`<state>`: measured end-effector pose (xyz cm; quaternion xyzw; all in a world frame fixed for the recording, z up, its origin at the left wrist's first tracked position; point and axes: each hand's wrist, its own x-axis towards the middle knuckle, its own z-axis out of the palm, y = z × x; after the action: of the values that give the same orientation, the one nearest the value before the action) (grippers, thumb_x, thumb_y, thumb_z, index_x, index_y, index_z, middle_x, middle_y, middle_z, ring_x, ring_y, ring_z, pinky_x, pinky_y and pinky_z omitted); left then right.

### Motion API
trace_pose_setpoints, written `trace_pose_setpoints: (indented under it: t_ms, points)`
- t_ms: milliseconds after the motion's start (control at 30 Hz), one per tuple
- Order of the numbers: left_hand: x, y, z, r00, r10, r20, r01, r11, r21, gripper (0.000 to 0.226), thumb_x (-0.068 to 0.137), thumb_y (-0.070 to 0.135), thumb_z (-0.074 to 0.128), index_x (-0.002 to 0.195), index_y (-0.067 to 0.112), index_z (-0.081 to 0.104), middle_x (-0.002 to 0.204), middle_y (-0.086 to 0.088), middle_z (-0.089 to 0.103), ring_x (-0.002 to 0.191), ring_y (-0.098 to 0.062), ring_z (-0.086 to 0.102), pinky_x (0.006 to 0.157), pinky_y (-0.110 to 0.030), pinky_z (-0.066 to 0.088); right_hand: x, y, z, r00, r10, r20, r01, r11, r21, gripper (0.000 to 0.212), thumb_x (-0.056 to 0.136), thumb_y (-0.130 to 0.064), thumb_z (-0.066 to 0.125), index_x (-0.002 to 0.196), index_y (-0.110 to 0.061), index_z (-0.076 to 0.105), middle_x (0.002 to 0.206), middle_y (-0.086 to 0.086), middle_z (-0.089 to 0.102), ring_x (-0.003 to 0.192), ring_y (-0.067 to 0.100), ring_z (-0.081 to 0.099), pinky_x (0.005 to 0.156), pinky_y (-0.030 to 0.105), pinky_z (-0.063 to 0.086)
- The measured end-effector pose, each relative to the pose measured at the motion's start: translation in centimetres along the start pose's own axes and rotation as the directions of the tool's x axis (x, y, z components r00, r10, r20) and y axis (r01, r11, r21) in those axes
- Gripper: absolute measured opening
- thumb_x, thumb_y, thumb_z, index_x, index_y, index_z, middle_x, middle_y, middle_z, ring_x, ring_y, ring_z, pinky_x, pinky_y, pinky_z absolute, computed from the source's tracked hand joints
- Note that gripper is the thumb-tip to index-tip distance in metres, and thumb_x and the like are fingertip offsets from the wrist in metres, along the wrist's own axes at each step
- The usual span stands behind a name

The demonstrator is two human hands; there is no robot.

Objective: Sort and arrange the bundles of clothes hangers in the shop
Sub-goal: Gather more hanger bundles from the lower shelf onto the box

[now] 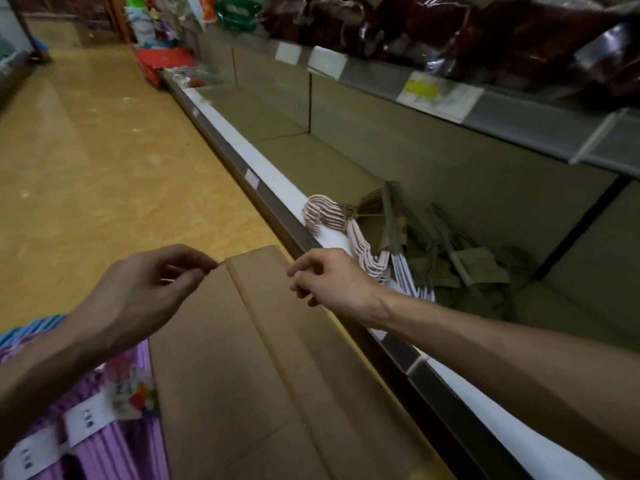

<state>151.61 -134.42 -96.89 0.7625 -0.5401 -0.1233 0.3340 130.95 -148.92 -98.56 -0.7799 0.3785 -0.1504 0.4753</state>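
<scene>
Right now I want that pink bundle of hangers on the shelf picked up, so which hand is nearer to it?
Right. The right hand hovers beside the pink hangers, just short of the shelf edge; the left hand is farther away, over the cardboard box.

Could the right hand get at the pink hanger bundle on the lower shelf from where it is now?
Probably yes. The right hand hovers over the cardboard box, holding nothing, and the pink hanger bundle lies just beyond it at the open front of the lower shelf. Nothing stands between them.
</scene>
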Motion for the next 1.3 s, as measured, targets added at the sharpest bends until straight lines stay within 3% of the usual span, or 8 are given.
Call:
trace_pose_setpoints:
  t_ms: [167,300,433,600,833,1000,1167,1300]
  points:
    - [1.9,3.9,2.9,0.999,-0.007,0.040,0.012,0.990,-0.138,0.020,0.097,0.022,0.059,0.096,0.038,0.072,0.101,0.016,0.070,0.098,-0.003,0.062,0.072,-0.020,0.045,-1.3,2.4,-6.0,0.982,-0.038,-0.187,0.006,0.986,-0.166,0.017,0.100,-0.018,0.052,0.110,-0.022,0.064,0.097,-0.013,0.063,0.090,0.004,0.062,0.073,0.021,0.053]
    - [2.8,6.8,4.6,0.998,0.008,0.060,0.006,0.972,-0.234,0.020,0.099,0.022,0.055,0.102,0.035,0.069,0.104,0.016,0.067,0.100,-0.004,0.061,0.073,-0.018,0.043,-3.1,6.5,-12.2,0.912,0.063,-0.405,-0.167,0.959,-0.228,0.009,0.099,-0.026,0.055,0.107,-0.021,0.058,0.098,-0.004,0.059,0.084,0.013,0.059,0.066,0.018,0.049]
    - [3.1,8.7,6.1,0.995,0.023,0.092,0.003,0.963,-0.271,0.021,0.098,0.020,0.055,0.103,0.035,0.069,0.103,0.016,0.067,0.099,-0.003,0.062,0.074,-0.019,0.047,-4.7,11.8,-16.4,0.736,0.215,-0.642,-0.506,0.805,-0.310,0.078,0.076,-0.052,0.078,0.134,-0.012,0.045,0.128,0.018,0.055,0.112,0.037,0.057,0.091,0.043,0.052]
    - [3.5,10.1,8.4,0.989,0.043,0.141,-0.005,0.966,-0.260,0.021,0.099,0.019,0.055,0.105,0.035,0.067,0.104,0.013,0.068,0.101,-0.006,0.062,0.076,-0.020,0.049,-4.7,18.9,-18.0,0.715,0.419,-0.559,-0.560,0.822,-0.100,0.140,0.038,-0.083,0.080,0.149,-0.028,0.015,0.141,0.006,0.051,0.130,0.035,0.049,0.105,0.054,0.042]
    - [4.0,12.1,11.2,0.987,0.060,0.151,-0.007,0.945,-0.328,0.020,0.100,0.020,0.055,0.114,0.031,0.064,0.102,0.009,0.067,0.098,-0.008,0.063,0.076,-0.020,0.051,-5.1,17.5,-17.0,0.767,0.423,-0.482,-0.497,0.868,-0.029,0.117,0.062,-0.047,0.089,0.150,-0.019,0.017,0.140,0.008,0.049,0.125,0.030,0.051,0.099,0.040,0.048]
    - [4.2,13.2,12.1,0.979,0.082,0.185,-0.010,0.932,-0.361,0.020,0.099,0.021,0.055,0.115,0.031,0.062,0.104,0.010,0.067,0.098,-0.008,0.064,0.079,-0.024,0.055,-5.0,18.2,-16.6,0.751,0.385,-0.536,-0.426,0.903,0.051,0.091,0.079,-0.026,0.082,0.148,-0.022,0.023,0.139,0.012,0.048,0.102,0.019,0.049,0.056,0.015,0.037]
    - [4.5,13.3,12.2,0.981,0.089,0.172,-0.020,0.930,-0.367,0.020,0.099,0.021,0.056,0.114,0.031,0.062,0.105,0.009,0.067,0.098,-0.009,0.064,0.080,-0.027,0.056,-5.7,18.0,-16.0,0.706,0.283,-0.650,-0.305,0.949,0.083,0.088,0.074,-0.022,0.083,0.146,-0.024,0.033,0.135,0.009,0.051,0.102,0.015,0.051,0.071,0.018,0.045]
    - [4.5,13.1,11.7,0.980,0.100,0.171,-0.036,0.940,-0.341,0.020,0.099,0.021,0.055,0.116,0.029,0.061,0.107,0.007,0.065,0.099,-0.012,0.064,0.083,-0.031,0.057,-6.3,16.5,-15.2,0.736,0.158,-0.658,-0.209,0.978,0.000,0.092,0.066,-0.029,0.082,0.144,-0.034,0.034,0.128,0.007,0.054,0.108,0.019,0.057,0.085,0.027,0.052]
